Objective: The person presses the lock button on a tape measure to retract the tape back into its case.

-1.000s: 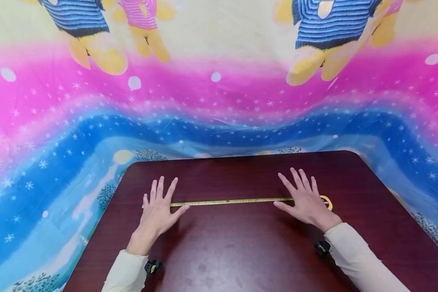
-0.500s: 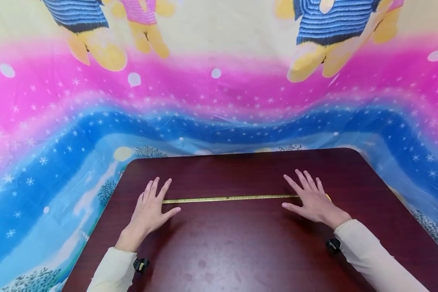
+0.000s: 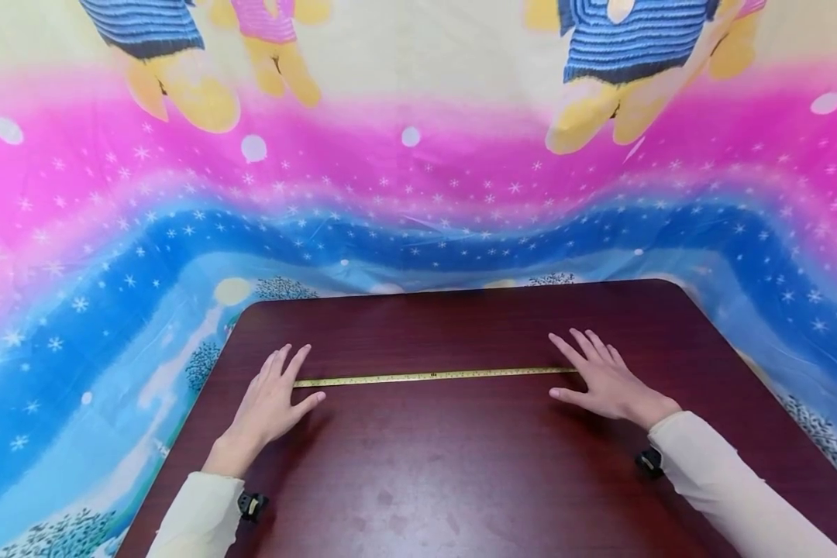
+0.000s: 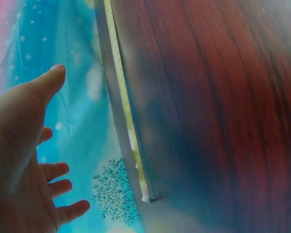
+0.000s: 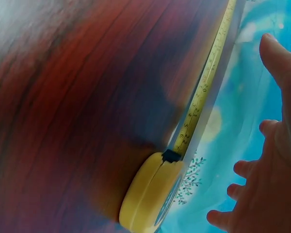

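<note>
A yellow tape measure lies across the table with its blade (image 3: 425,377) pulled out straight. In the right wrist view its rounded yellow case (image 5: 148,194) stands at the right end, the blade coming out past a black mouth. The metal end hook (image 4: 145,198) shows at the left end in the left wrist view. My left hand (image 3: 268,403) is held above the left end, fingers spread and holding nothing. Over the right end is my right hand (image 3: 610,384), also spread, hiding the case in the head view. Both wrist views show the hands apart from the tape.
The dark red wooden table (image 3: 418,465) has rounded far corners. A patterned cloth (image 3: 418,178) in pink and blue hangs behind it and along both sides. Each wrist carries a small black camera (image 3: 253,507).
Both hands have moved outward, the left one to the left and the right one to the right. The right hand now hides the yellow case in the head view. The tape stays extended.
</note>
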Demonstrator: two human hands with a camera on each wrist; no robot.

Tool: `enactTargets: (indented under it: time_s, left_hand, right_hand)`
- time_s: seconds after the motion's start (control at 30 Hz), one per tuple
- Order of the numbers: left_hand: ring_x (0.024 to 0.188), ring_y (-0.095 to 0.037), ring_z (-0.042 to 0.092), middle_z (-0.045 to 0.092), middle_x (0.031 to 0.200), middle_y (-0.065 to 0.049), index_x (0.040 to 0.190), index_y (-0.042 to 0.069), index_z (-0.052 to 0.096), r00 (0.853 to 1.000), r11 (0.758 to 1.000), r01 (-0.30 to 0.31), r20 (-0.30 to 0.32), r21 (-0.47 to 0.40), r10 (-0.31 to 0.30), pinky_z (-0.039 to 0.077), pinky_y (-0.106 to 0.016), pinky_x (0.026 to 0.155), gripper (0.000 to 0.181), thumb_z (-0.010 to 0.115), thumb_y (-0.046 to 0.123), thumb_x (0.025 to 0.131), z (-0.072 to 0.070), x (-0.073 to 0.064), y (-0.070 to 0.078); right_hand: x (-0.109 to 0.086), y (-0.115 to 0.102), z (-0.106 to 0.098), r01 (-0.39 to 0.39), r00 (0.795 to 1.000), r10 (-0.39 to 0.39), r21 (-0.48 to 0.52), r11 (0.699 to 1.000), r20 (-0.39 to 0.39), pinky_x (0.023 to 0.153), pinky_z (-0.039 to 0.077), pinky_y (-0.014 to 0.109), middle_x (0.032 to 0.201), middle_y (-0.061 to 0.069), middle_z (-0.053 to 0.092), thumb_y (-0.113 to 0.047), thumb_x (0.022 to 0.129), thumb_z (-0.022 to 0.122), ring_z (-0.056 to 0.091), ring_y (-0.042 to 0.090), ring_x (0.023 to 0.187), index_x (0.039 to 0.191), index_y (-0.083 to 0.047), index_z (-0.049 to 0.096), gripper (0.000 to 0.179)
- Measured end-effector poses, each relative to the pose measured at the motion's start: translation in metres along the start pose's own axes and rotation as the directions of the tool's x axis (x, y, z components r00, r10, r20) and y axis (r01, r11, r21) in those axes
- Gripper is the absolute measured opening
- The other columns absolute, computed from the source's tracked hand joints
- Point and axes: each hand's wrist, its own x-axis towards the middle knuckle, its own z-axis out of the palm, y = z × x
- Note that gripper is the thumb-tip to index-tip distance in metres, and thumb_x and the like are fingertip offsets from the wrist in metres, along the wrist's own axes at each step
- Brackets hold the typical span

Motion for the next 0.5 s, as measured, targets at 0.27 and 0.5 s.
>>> enactTargets:
  time_s: [0.27,0.5]
  left_hand:
    - [0.145,-0.050,0.033,0.035,0.157,-0.029,0.158,0.011,0.031,1.000,1.000,0.015,0.020,-0.012,-0.015,0.036,-0.070,0.109,0.084,0.071,0.044,0.092,0.003,0.000,-0.013]
    - [0.141,-0.051,0.037,0.039,0.153,-0.031,0.155,0.008,0.035,0.999,0.999,0.028,0.028,-0.030,-0.027,0.038,-0.072,0.106,0.079,0.072,0.037,0.093,0.004,-0.001,-0.025]
  right_hand:
    - [-0.005,0.013,0.000,-0.023,0.999,0.023,-0.016,1.000,0.031,0.111,0.015,0.079,0.164,0.029,0.021,-0.061,0.089,0.067,0.015,0.057,0.149,0.162,-0.022,0.023,0.094]
    - [-0.009,0.021,-0.002,-0.038,0.998,0.039,-0.016,0.999,0.056,0.110,0.017,0.079,0.162,0.031,0.023,-0.061,0.088,0.069,0.017,0.059,0.147,0.161,-0.018,0.026,0.095]
